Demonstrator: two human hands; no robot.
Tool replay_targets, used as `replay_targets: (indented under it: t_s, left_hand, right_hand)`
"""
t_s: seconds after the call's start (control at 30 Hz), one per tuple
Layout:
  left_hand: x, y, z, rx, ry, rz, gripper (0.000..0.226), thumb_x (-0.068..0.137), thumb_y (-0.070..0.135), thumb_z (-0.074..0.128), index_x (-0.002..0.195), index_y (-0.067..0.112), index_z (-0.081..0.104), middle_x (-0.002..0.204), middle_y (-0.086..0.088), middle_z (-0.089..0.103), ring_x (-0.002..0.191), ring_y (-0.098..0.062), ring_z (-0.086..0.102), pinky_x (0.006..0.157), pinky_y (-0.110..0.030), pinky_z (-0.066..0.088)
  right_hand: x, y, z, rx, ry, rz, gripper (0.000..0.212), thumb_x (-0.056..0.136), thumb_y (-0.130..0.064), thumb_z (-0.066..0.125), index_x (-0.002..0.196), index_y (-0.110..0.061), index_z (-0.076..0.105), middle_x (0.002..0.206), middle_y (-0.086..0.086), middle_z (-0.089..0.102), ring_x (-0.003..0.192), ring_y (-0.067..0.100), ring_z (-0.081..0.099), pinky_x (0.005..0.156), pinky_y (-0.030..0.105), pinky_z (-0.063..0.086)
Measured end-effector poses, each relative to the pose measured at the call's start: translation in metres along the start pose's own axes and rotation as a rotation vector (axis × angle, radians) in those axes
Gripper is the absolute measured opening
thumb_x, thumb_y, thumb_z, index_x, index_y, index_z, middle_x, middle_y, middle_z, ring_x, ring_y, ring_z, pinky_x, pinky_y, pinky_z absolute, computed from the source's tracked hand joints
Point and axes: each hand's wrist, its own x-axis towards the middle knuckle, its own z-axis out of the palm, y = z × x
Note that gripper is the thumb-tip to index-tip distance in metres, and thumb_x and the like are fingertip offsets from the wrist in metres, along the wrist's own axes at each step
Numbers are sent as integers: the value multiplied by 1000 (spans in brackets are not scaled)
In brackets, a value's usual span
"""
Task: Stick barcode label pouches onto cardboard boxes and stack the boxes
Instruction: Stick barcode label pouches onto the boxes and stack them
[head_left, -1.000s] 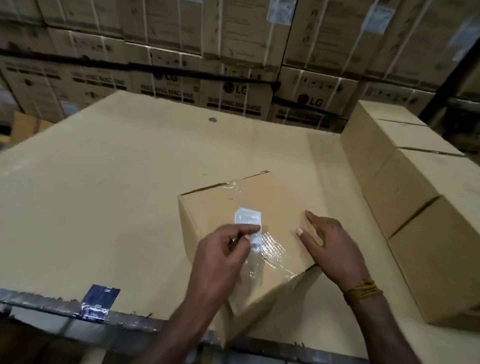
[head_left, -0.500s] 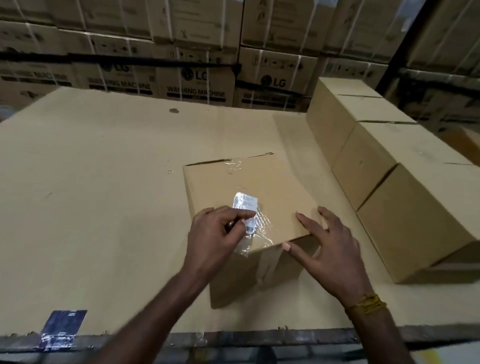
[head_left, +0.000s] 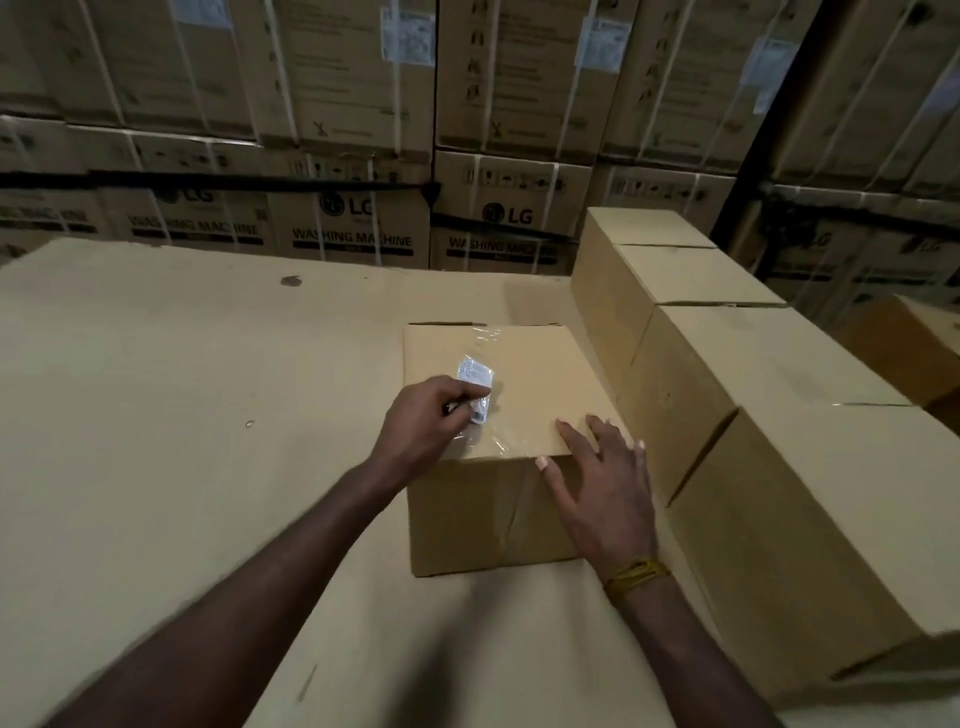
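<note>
From the head view, the cardboard box (head_left: 498, 431) being labelled sits on the cardboard-covered bench (head_left: 182, 415), square to the person and just left of a row of boxes (head_left: 753, 415) that runs away along the right side. The barcode label pouch (head_left: 474, 375) lies on the box's top face, in its left half, with clear film shining around it and down towards the near edge. Its long axis runs roughly from the far edge towards the near edge, tilted a little.

The left hand (head_left: 431, 415) is right on the pouch: its fingers are curled over the pouch's near end and look to pinch or press it against the top face, so the far end of the pouch shows beyond the fingertips. The right hand (head_left: 597, 483) lies spread, fingers straight, over the box's near right corner, palm on the top edge, steadying the box.

So the pouch lies directly under and just ahead of the left hand, and well apart from the right hand across the top face. The left hand is plainly the nearer one. I judge the smoothing stroke would run along the pouch's long axis, away from the person, while the right hand braces the box. The row at the right is close beside the box.
</note>
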Motion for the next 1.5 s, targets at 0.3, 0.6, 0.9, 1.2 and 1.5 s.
replay_targets:
  t_s: [0.3,0.6,0.9,1.2,1.5]
  left_hand:
    - [108,19,85,132,283,-120,27,95,17,58,116,24,75,122,3,71,106,-13,65,75,-22,44]
    - [251,1,122,-67,244,-127,25,96,15,62,116,18,76,123,-3,72,107,-10,65,90,-25,54]
    - [396,-31,148,-116,190,-73,25,98,14,60,120,13,74,127,-6,69,110,-11,64,70,-2,45]
    - [509,-60,173,-163,169,-1,23,98,13,61,117,14,74,125,-4,69,94,0,61,70,-6,48]
    - [531,-62,180,-328,124,-9,25,97,9,61,119,12,72,124,-4,68,112,-9,62,95,-23,53]
  right_hand:
    - [157,52,25,-79,-109,6,63,97,-63,32,151,-29,34,159,4,29,148,21,20,122,40,8]
    - [299,90,62,-43,-128,20,61,99,-58,35,152,-27,32,160,5,24,149,23,15,123,44,5]
    - [444,113,105,0,-133,55,59,100,-53,41,151,-24,35,160,9,26,149,26,17,123,45,2]
    - [558,139,137,-15,-112,28,59,99,-52,44,148,-19,40,156,12,32,146,29,25,122,47,10]
    - [584,157,148,137,-97,21,53,101,-43,46,147,-15,43,152,13,39,142,29,32,119,43,25]
